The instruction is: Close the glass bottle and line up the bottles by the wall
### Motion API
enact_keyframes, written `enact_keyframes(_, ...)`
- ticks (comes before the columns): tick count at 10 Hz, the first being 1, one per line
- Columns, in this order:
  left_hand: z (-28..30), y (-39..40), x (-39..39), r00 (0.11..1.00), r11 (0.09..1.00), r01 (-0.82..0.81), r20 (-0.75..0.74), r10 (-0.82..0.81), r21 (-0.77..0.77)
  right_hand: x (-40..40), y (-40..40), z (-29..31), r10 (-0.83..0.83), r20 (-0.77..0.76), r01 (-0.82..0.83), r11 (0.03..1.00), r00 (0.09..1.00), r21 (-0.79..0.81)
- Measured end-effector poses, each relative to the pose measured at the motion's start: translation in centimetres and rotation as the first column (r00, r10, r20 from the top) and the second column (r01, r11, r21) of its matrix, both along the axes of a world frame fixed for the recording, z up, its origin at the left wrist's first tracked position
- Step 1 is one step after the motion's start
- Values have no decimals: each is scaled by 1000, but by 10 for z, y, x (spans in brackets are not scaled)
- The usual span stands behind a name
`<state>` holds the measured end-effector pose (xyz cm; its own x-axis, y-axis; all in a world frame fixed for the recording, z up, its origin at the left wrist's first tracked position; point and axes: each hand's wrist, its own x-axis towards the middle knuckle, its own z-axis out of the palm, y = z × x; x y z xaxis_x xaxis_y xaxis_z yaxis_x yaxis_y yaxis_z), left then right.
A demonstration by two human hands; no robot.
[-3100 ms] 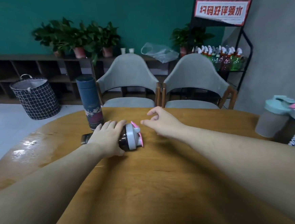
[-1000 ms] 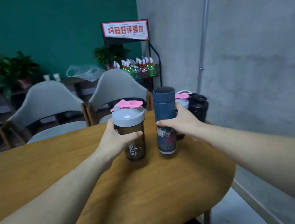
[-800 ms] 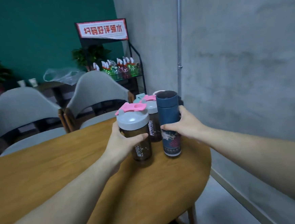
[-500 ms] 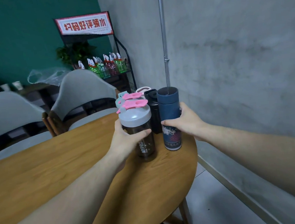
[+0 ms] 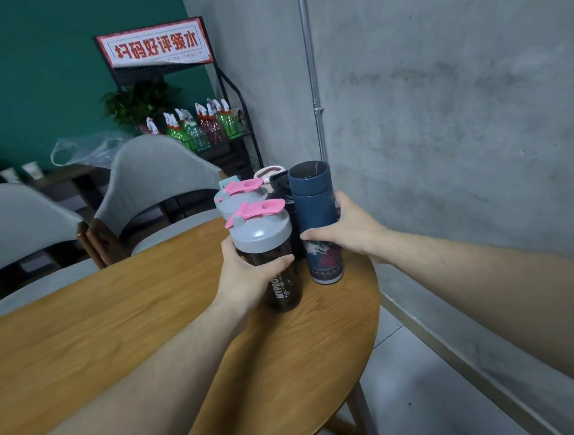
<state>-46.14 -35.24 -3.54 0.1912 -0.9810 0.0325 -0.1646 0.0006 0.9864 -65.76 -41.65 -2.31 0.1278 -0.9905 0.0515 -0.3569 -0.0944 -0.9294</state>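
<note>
Both bottles now stand at the wooden table [image 5: 123, 336]'s wall-side end, carried there since three seconds ago. Left hand [image 5: 246, 279] wraps its fingers around the dark shaker bottle [image 5: 274, 252], grey lid and pink flap shut. Right hand [image 5: 345, 230] clasps the upright navy flask [image 5: 316, 215], just beside other bottles [image 5: 242, 195] behind.

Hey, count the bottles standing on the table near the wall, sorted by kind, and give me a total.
Shaker bottles with grey lid and pink flip cap: 2, one in the left hand at, one behind it
Dark blue flask: 1, in the right hand
Black bottle: 1
Partly hidden bottles behind, kind unclear: at least 2
Total: at least 6
</note>
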Motion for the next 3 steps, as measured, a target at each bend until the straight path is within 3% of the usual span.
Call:
enact_keyframes(2,3,2,1,999,998,36,12,-37,58,-4,21,3,-47,-30,49,997,998,60)
enact_keyframes(3,9,7,13,996,997,6,89,-13,82,-6,43,6,-157,-70,156,987,985,-30)
